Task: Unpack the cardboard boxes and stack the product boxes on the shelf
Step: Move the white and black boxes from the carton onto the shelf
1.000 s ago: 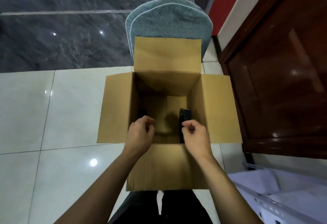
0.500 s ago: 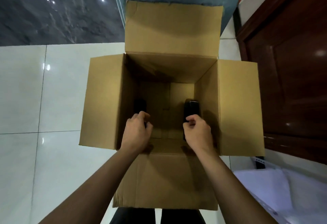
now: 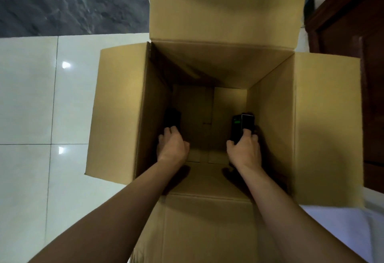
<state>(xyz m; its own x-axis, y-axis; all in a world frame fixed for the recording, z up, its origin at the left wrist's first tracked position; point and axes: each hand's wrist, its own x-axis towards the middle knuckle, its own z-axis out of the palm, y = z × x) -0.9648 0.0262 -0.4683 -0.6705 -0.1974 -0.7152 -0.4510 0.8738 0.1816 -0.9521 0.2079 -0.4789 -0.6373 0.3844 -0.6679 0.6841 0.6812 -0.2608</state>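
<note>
- Cardboard box (image 3: pixel 270 121): stands open on the pale tiled floor (image 3: pixel 29 100), all four flaps folded outward; I look straight down into it, and both my forearms reach in over the near flap.
- My left hand (image 3: pixel 172 148): deep inside, against the left wall. My fingers curl onto a dark product box (image 3: pixel 172 118) that stands upright at that wall. The box lies in shadow, so its markings cannot be read, and how far my fingers wrap round it is hard to tell.
- My right hand (image 3: pixel 245 150): deep inside, near the right wall. Thumb and fingers pinch a second dark product box (image 3: pixel 242 124) from either side. This one stands upright, shows a small green mark on one face and a lighter-edged top.
- The two product boxes are well apart, one at each side wall, with bare cardboard bottom between them.
- Surroundings: dark marbled floor (image 3: pixel 72 2) beyond the white tiles at upper left; dark brown wooden door (image 3: pixel 369 96) at right; a white surface (image 3: pixel 353 231) at lower right, just beside the right flap.
</note>
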